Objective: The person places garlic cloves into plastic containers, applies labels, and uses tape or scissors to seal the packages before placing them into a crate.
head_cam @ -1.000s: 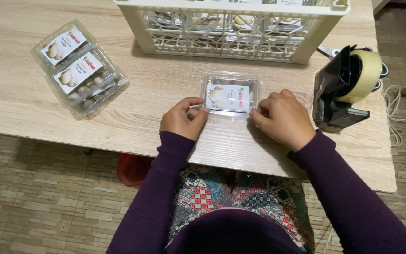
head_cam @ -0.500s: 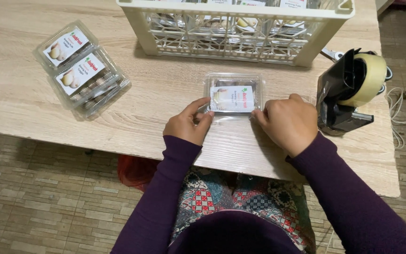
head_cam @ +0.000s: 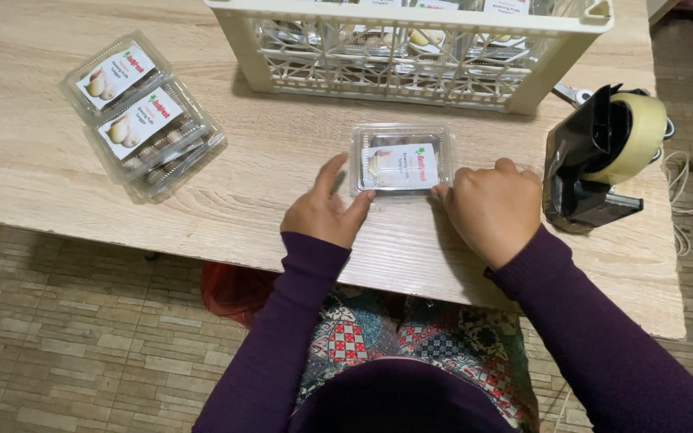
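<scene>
— Now, hands?
— Left hand (head_cam: 326, 212), fingers spread, touching the clear clamshell box (head_cam: 401, 159); right hand (head_cam: 492, 206) curled at its other corner, grip probably light.
— Progress?
— Box closed and labelled on the worktop (head_cam: 282, 168); two finished packs (head_cam: 142, 112) lie aside; crate (head_cam: 411, 48) and tape dispenser (head_cam: 603, 156) beyond.

Your left hand (head_cam: 326, 212) rests fingers-spread at the near-left corner of a clear plastic clamshell box (head_cam: 401, 159) lying flat on the wooden worktop (head_cam: 34, 152). Your right hand (head_cam: 492, 208), curled, touches its near-right corner. Just beyond the box stands a white plastic crate (head_cam: 411, 48). Two more labelled boxes (head_cam: 142, 116) lie far left; a tape dispenser (head_cam: 603, 156) sits at right.
</scene>
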